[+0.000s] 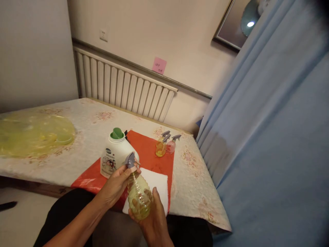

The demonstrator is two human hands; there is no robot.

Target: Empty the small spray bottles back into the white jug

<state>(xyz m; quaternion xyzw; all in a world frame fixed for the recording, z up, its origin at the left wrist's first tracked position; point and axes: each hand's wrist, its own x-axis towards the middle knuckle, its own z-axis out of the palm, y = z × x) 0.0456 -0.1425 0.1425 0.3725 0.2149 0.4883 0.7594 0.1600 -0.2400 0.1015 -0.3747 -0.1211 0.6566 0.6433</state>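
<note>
Now, just in front of the white plastic jug (121,151), a ribbed spray bottle (138,188) is cupped by the right hand (155,218), its grey trigger head (130,160) pinched near the collar by the left hand (116,185); seemingly the head is being adjusted, so steady support is called for.

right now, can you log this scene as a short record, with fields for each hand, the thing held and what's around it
held item: yellow-green ribbed spray bottle with grey trigger head
left hand: holds the bottle's neck, just below the trigger head
right hand: fingers around the bottle's lower body
beyond bottle: white jug, green cup in its mouth
nearby: white cloth on red sheet
far right: amber spray bottle, pink spray bottle
far left: yellow translucent plastic
surface: floral tablecloth
</note>
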